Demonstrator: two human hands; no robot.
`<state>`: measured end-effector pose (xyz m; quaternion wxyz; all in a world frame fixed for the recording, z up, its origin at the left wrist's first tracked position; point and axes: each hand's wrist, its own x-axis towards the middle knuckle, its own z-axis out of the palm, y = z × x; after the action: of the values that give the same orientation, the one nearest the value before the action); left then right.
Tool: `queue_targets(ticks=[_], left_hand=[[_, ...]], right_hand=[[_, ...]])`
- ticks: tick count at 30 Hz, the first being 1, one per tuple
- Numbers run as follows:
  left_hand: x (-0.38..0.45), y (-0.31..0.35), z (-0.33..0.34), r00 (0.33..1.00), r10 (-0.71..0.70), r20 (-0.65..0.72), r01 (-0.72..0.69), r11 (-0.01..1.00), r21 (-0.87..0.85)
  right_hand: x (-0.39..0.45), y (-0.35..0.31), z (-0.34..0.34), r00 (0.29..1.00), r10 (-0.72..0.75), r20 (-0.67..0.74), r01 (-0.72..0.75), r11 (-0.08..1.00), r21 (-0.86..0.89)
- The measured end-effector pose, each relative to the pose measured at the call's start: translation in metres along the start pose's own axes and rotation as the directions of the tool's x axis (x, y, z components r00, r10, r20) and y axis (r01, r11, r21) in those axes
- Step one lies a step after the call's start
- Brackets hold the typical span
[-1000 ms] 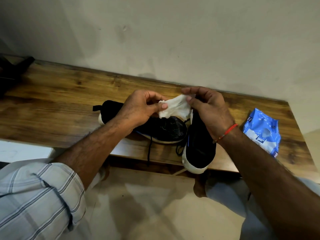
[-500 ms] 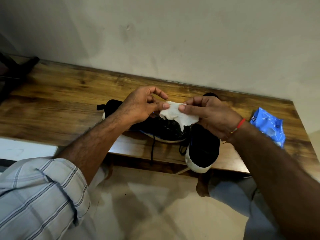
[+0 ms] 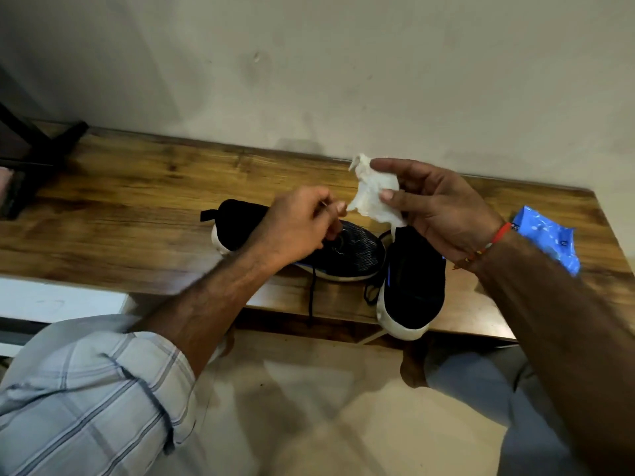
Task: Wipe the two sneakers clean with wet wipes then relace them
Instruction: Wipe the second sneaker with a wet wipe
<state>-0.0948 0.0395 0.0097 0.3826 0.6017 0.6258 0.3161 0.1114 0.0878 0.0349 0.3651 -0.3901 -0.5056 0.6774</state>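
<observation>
With your right hand [image 3: 443, 214] pinching the crumpled wet wipe [image 3: 372, 194] above the two sneakers [image 3: 412, 283] on the desk [image 3: 137, 207], and your left hand [image 3: 299, 225] pulling its corner, spread it flat before wiping.

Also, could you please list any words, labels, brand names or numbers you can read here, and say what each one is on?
None can be read.
Blue wipes packet: small dark marks near its edges, too small and blurred to read.
Left sneaker: a faint light mark on the mesh, not legible.
Right sneaker: only a blue stripe, no text.
Wet wipe held in the right hand: blank.
</observation>
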Motion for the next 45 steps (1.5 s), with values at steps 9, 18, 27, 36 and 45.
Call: queue_targets(ticks=[9, 18, 27, 36, 45], left_hand=[[0.001, -0.017, 0.024, 0.991, -0.096, 0.088, -0.021, 0.549, 0.835], [-0.004, -0.015, 0.002, 0.979, -0.161, 0.124, -0.009, 0.579, 0.816], [-0.013, -0.009, -0.044, 0.962, -0.248, 0.11, 0.055, 0.577, 0.815], [-0.001, -0.033, -0.073, 0.942, -0.137, -0.306, 0.264, 0.865, 0.427], [-0.013, -0.041, -0.037, 0.928, -0.367, -0.069, 0.345, 0.771, 0.536]], right_hand=[[-0.001, 0.001, -0.004, 0.98, -0.081, -0.184, 0.004, 0.924, -0.383], [0.008, 0.005, -0.011, 0.956, -0.091, -0.279, -0.016, 0.932, -0.361], [0.007, 0.011, -0.014, 0.966, -0.013, -0.26, -0.093, 0.915, -0.393], [0.007, 0.014, -0.005, 0.981, -0.033, -0.192, -0.045, 0.921, -0.388], [0.01, 0.033, 0.019, 0.988, 0.048, -0.145, -0.093, 0.942, -0.323]])
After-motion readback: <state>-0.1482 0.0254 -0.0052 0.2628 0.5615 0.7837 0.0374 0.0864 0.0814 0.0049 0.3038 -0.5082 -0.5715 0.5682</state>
